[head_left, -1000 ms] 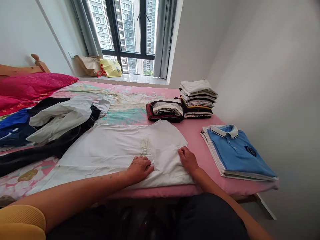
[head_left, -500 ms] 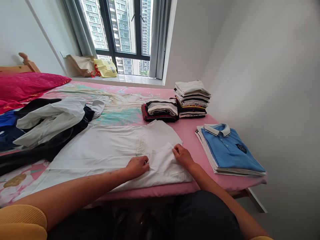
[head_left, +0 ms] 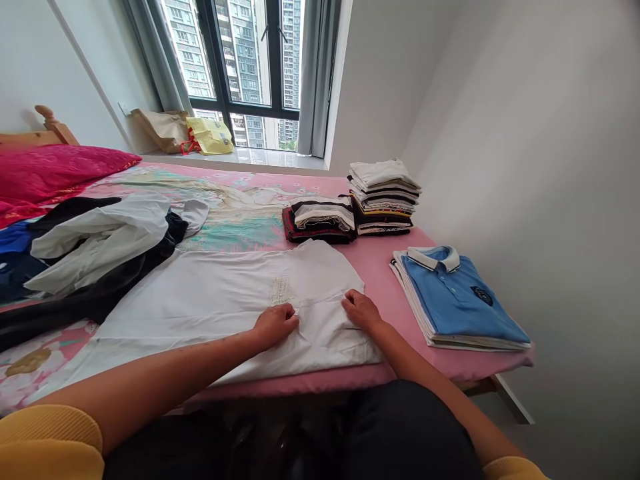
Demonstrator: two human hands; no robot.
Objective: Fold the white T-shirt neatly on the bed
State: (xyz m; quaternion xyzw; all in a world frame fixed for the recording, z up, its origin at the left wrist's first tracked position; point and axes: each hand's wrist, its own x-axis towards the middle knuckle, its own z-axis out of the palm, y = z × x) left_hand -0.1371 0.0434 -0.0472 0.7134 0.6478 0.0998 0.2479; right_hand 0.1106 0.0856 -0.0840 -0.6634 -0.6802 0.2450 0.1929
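Left hand [head_left: 274, 325] and right hand [head_left: 361, 311] both pinching folded sleeve edge of white shirt [head_left: 215, 300], fingers curled. Shirt flat on bed [head_left: 385, 263], near edge, beside blue polo stack [head_left: 457, 297].

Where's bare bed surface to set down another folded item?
Free: the pink strip between the white shirt and the blue polo stack, and the floral sheet behind the shirt, left of the striped stack. Crowded: the unfolded heap at left, and both hands on the shirt.

Folded blue polo [head_left: 463, 297], clothing stacks [head_left: 383, 197].
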